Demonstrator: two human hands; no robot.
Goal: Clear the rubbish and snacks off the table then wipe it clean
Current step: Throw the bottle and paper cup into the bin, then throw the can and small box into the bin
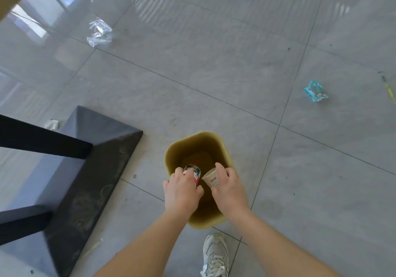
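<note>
Right, both hands are over the mouth of the bin, which stands on the floor just beside the table base. My left hand is curled round a red and white can, held by its side wall with the top end showing. My right hand pinches a paper cup printed NICE, fingers on one side and thumb on the other. Can and cup sit almost touching, both inside the line of the rim.

I judge the can to be light, thin-walled and smooth, so a grip round the middle of the body suits it; squeeze hard and it would dent. The cup looks lighter and softer, likely to fold under pressure, and I would hold it nearer its wide end, where paper cups tend to be stiffest. I cannot tell whether either holds liquid, so tipping could spill.

More litter lies on the floor well apart from the bin: a blue packet and a clear wrapper.
</note>
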